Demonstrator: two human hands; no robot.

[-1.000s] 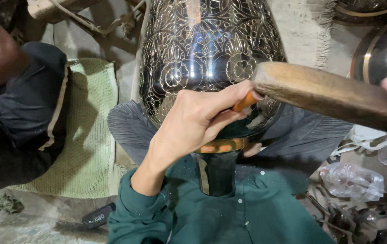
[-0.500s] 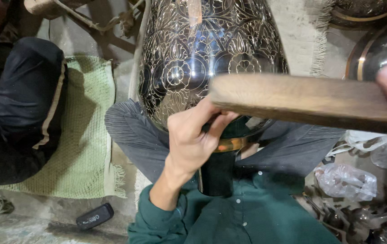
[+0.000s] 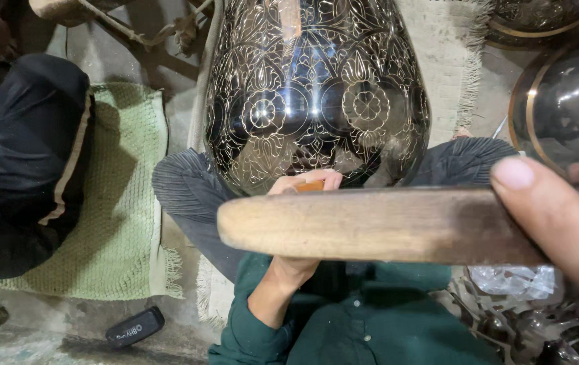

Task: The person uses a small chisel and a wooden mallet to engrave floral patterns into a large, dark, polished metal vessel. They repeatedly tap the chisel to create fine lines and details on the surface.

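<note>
A large black vase engraved with pale floral patterns stands between my knees. My left hand, in a green sleeve, reaches up to the vase's lower belly and holds a small orange-handled tool against it. My right hand at the right edge grips a thick brown wooden mallet handle. The handle lies level across the view and hides most of my left hand; only the fingertips and wrist show.
A green woven mat lies on the floor at left, with a person in dark clothing sitting on it. A small black object lies at the lower left. A dark gold-rimmed vessel and crumpled plastic are at right.
The wooden handle has swung left and lower across the view and now covers my left hand. My left hand stays at the vase's lower belly with the tool.
</note>
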